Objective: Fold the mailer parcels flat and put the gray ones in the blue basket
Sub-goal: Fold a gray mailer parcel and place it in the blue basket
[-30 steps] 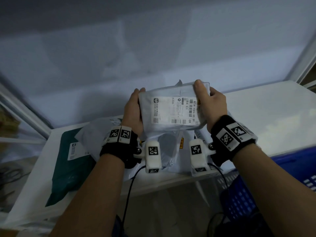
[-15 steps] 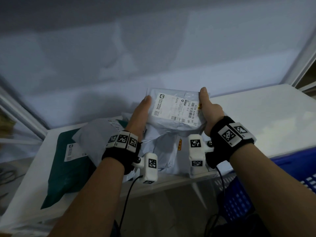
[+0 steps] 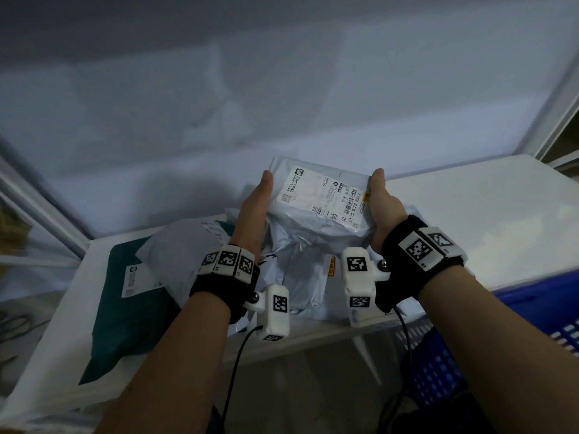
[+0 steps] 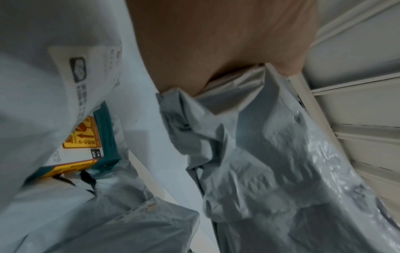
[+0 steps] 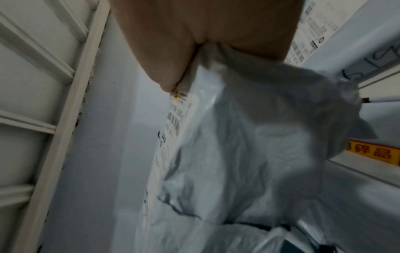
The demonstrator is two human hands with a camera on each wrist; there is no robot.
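Note:
A gray mailer parcel (image 3: 319, 198) with a white shipping label is held up between both hands, above a pile of gray mailers (image 3: 300, 277) on the white table (image 3: 470, 208). My left hand (image 3: 254, 205) grips its left edge and my right hand (image 3: 381, 200) its right edge, thumbs along the sides and fingers hidden behind it. In the left wrist view the left hand's palm (image 4: 216, 42) closes on the crumpled gray plastic (image 4: 270, 162). The right wrist view shows the right hand's palm (image 5: 194, 34) clamping the labelled edge of the parcel (image 5: 249, 154). The blue basket (image 3: 545, 311) stands low on the right.
A dark green mailer (image 3: 125, 317) lies flat at the table's left, with another gray mailer (image 3: 178, 255) partly over it. A pale wall rises behind the table. White frame rails (image 3: 564, 114) run along the right side, and the table's front edge is near my wrists.
The parcel has tipped from facing me to leaning away and turned slightly clockwise. Both thumbs have slid from its front to its side edges, and the hands sit a little lower over the pile.

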